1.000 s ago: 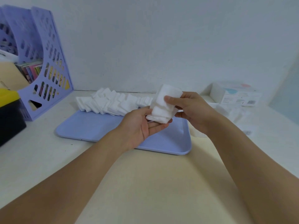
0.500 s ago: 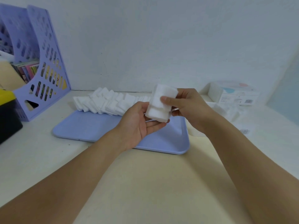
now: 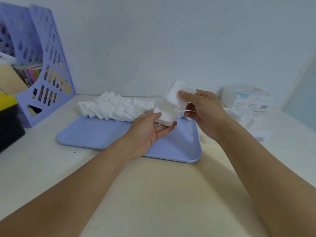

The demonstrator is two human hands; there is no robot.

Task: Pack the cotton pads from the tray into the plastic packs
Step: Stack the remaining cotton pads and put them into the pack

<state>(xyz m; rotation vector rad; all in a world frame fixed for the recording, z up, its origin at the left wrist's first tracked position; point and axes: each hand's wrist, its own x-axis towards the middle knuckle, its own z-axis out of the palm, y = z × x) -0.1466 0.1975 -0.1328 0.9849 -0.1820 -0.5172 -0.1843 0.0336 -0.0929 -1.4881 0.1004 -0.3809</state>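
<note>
Head view, only one available.

Progress, judged: early to mid. Long row of loose cotton pads [image 3: 112, 108] on the far edge of the blue tray [image 3: 106, 135], centre of frame, leaning like fallen dominoes. Near half of the tray bare. Filled box-like pack [image 3: 246, 100] at right of frame against the wall, likely done. Thin clear plastic packs [image 3: 242, 117] just below it on the counter [image 3: 42, 159], blurred; fill state not readable. Bulk of the pads not packed yet.

Hands: both up over the tray's right half, close together, sharing one stack of pads [image 3: 171, 106].
- left hand [image 3: 150, 130]: palm up, fingers mostly straight, cupping the stack's lower end from below. Supporting, not clamped.
- right hand [image 3: 201, 110]: thumb curled over the top face of the stack's upper end, fingers wrapped behind. Pinching it.
- Stack bent, upper part tilted toward upper right. No clear wrapper visible around it; cannot tell if in a pack.

Judged step: squaring up a batch before bagging. Risk: loose stack fanning out.

Left of frame: purple file holder [image 3: 51, 79], yellow-and-black box [image 3: 8, 120].
</note>
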